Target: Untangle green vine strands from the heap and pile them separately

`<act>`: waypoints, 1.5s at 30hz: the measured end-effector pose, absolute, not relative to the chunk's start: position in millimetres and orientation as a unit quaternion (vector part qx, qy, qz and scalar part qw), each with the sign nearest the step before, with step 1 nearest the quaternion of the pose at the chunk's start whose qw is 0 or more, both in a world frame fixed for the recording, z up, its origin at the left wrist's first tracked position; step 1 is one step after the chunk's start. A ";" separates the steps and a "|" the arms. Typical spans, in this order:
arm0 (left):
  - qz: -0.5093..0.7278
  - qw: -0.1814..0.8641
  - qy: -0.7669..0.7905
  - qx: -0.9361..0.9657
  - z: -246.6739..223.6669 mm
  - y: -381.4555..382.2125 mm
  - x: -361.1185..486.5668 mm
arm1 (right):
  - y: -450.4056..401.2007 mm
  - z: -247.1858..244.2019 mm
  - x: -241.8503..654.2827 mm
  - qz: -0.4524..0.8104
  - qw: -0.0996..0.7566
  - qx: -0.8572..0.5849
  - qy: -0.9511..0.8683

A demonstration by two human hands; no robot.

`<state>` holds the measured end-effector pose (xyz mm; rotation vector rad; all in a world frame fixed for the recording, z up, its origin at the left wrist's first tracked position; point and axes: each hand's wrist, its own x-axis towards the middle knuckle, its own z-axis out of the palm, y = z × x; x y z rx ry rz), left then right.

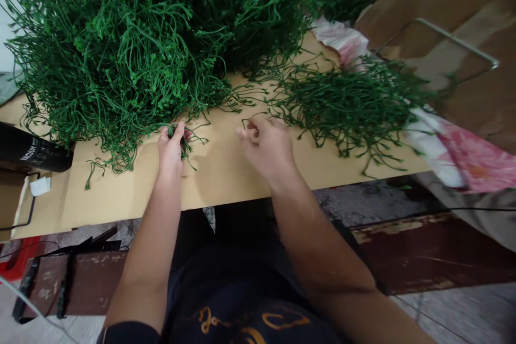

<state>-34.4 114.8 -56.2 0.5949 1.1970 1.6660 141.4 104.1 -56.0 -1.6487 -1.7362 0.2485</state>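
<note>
My left hand point(172, 149) is closed around a small bunch of green artificial-looking plant stems point(186, 146), whose branched tips stick out past the thumb. Just behind it rises a big heap of the same thin stems point(133, 48). My right hand point(268, 142), slightly blurred, hovers over the cardboard with fingers curled in a pinch. A thin stem shows by its fingertips; whether they grip it is unclear. To the right of that hand lies a lower, flatter pile of stems point(350, 99).
Cardboard point(226, 172) covers the tabletop, its front edge near my body. A black vacuum bottle point(34, 148) lies at the left. Pink-and-white cloth point(475, 156) and a brown cardboard piece point(475, 21) with a metal handle point(457, 40) border the right side.
</note>
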 end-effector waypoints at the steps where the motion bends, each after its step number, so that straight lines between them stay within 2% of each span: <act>1: 0.681 0.485 0.492 0.243 -56.4 114.6 -34.5 | 105.1 -57.1 134.2 0.086 0.369 -0.637 -0.671; 5: 0.679 0.491 0.493 0.234 -56.6 113.9 -34.0 | 106.3 -55.5 116.9 0.065 0.412 -0.625 -0.660; 11: 0.674 0.495 0.492 0.243 -53.7 111.3 -32.1 | 95.2 -57.7 81.9 0.299 0.356 -0.483 -0.742; 22: 0.658 0.533 0.463 0.262 -55.0 110.6 -30.8 | 100.6 -64.8 66.7 0.500 0.450 -0.411 -0.615; 29: 0.637 0.577 0.424 0.286 -52.2 108.1 -26.4 | 109.1 -68.8 61.3 0.418 0.501 -0.502 -0.568; 35: 0.637 0.565 0.434 0.295 -50.9 108.3 -28.2 | 115.1 -68.2 70.4 0.514 0.525 -0.378 -0.562; 45: 0.626 0.587 0.415 0.302 -50.6 108.9 -32.3 | 111.0 -61.3 71.4 0.590 0.519 -0.311 -0.535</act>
